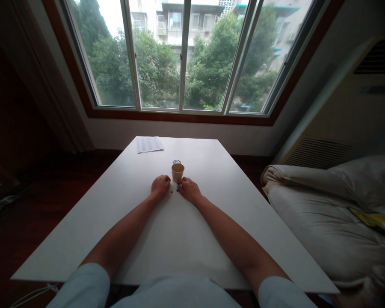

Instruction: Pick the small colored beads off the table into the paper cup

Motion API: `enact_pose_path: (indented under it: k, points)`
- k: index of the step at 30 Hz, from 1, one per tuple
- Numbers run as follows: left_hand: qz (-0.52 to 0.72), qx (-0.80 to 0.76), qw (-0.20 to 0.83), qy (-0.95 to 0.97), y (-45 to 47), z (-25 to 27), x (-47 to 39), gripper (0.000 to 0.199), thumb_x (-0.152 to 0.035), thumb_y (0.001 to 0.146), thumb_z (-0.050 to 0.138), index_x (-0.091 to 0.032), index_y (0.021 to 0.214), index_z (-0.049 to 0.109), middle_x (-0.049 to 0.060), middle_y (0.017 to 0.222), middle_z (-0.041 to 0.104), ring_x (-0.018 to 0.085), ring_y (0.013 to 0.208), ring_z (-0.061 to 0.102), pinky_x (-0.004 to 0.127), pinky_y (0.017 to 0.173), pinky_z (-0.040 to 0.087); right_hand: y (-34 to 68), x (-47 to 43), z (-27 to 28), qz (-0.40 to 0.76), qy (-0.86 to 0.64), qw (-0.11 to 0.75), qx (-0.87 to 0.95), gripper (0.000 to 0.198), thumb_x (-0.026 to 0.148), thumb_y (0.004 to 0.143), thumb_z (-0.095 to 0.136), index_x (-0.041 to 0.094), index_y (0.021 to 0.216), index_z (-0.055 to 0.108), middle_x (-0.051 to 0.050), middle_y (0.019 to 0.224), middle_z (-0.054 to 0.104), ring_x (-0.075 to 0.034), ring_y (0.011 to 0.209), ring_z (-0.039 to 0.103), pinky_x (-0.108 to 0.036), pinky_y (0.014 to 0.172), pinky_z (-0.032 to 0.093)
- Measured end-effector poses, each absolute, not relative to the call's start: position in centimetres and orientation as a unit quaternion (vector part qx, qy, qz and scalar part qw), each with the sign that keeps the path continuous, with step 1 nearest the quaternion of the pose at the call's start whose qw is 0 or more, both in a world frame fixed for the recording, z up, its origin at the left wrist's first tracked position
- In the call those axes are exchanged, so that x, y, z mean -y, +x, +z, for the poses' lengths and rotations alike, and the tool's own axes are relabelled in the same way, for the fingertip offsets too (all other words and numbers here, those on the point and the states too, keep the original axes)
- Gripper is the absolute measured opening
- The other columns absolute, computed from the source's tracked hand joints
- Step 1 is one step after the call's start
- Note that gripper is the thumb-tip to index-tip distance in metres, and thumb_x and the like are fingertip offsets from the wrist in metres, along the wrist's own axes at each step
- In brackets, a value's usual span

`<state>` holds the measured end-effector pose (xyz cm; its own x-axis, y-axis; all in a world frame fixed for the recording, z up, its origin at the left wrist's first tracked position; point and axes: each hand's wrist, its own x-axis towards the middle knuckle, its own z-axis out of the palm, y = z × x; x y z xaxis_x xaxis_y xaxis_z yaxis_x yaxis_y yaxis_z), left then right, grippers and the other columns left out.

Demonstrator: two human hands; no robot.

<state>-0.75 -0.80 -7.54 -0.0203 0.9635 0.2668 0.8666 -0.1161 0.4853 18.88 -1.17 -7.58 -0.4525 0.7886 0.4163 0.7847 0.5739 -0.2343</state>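
Pale-blue cloth sleeves [87, 284] sit nearest, curled left hand [161, 186] and right hand [188, 188] flank tapered tan paper cup [178, 173] on smooth white table [179, 244], grasps unclear, tiny dark bits [171, 192] lie loose, cup contents unseen, progress can't be told.

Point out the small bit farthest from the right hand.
The lone dark bit, toward the left hand; the other bits lie close by the right hand.
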Motion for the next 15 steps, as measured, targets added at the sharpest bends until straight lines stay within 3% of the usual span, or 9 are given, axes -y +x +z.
enact_pose_path:
  k: [9,15]
  points:
    - [0.256,-0.661,0.067,0.703,-0.43,-7.34,0.99,0.025,-0.026,0.093,0.049,-0.023,0.096,0.073,0.006,0.101,0.069,0.019,0.095,0.061,0.029,0.082,0.043,18.89,1.53,-6.94,0.021,-0.479,0.177,0.859,0.018,0.030,0.099,0.052,0.023,0.107,0.067,-0.007,0.109,0.064,-0.021,0.105,0.055,-0.028,0.083,0.040]
    - [0.254,-0.660,0.065,0.704,-0.44,-7.42,0.96,0.025,-0.027,0.093,0.049,-0.024,0.096,0.073,0.006,0.101,0.069,0.020,0.095,0.060,0.030,0.082,0.043,18.74,1.62,-6.78,0.026,-0.481,0.194,0.854,0.020,0.029,0.102,0.046,0.022,0.105,0.065,-0.009,0.110,0.063,-0.021,0.104,0.055,-0.028,0.082,0.040]
